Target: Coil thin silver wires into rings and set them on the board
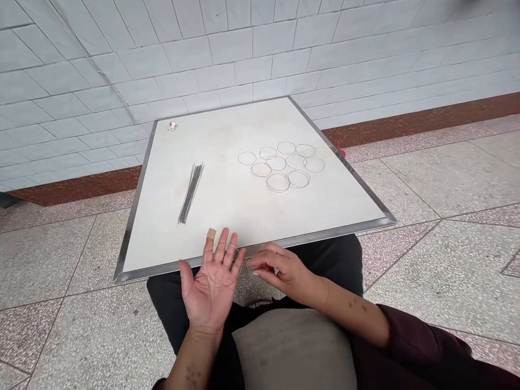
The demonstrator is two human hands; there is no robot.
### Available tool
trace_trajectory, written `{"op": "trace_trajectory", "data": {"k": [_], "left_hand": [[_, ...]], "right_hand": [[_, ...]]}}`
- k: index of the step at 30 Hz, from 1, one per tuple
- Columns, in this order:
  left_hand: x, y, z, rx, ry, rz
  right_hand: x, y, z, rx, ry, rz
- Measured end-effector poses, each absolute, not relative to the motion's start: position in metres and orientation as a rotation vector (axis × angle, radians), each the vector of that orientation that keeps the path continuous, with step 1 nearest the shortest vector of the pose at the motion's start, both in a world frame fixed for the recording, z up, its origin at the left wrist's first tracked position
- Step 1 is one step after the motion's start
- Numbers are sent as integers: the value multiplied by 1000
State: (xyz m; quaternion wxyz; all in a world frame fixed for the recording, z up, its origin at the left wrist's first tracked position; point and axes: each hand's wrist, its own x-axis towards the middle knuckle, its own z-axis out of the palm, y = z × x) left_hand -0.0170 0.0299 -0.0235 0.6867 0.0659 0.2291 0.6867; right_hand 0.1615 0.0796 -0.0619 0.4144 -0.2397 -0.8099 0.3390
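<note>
Palm up at the table's near edge, my left hand is open with its fingers spread and a tan bandage on the index fingertip. A thin wire ring lies loosely across its palm and fingers. Just to the right, my right hand is half curled, thumb and fingers apart, with nothing visible between them. On the white table, a bundle of thin straight dark wires lies left of centre. Several wire rings lie flat, partly overlapping, toward the right.
A small red and white object sits in the table's far left corner. Metal trim edges the tabletop. Behind it stands a white tiled wall. My legs are under the near edge, and speckled floor surrounds the table.
</note>
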Motion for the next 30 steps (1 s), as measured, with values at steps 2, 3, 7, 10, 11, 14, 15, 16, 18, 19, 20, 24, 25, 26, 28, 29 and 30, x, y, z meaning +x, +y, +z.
{"op": "trace_trajectory", "data": {"k": [2,3,7,10,11,14,15,16,18,19,20,24,25,26,28,29,30], "left_hand": [[-14,33,-22,153,509,1524],[-12,35,-22,157,507,1518],[-4,43,-17,175,494,1491],[3,48,-12,186,490,1472],[5,49,-11,188,489,1464],[10,51,-8,190,490,1439],[11,51,-8,189,495,1432],[12,50,-8,187,501,1426],[13,49,-8,185,513,1416],[13,48,-9,185,517,1408],[12,48,-9,187,518,1400],[4,47,-9,164,492,1359],[2,47,-9,151,482,1348],[0,47,-10,138,472,1338],[-3,47,-10,123,454,1316],[-4,47,-11,122,448,1303],[-5,47,-11,125,445,1291]], "right_hand": [[159,79,-59,-545,-2053,850],[159,79,-58,-529,-2057,853],[157,78,-58,-597,-2004,833],[158,78,-58,-663,-1954,770],[159,78,-58,-674,-1949,755],[158,78,-56,-681,-1947,743],[158,78,-55,-680,-1947,740],[156,77,-55,-678,-1944,730],[153,76,-55,-664,-1932,708],[152,75,-55,-650,-1922,707],[151,75,-55,-628,-1914,711],[151,74,-54,-510,-1959,632],[152,74,-53,-494,-1993,580],[154,75,-52,-486,-2029,530],[157,75,-50,-491,-2090,453],[157,75,-50,-497,-2110,425],[158,75,-50,-502,-2122,400]]}}
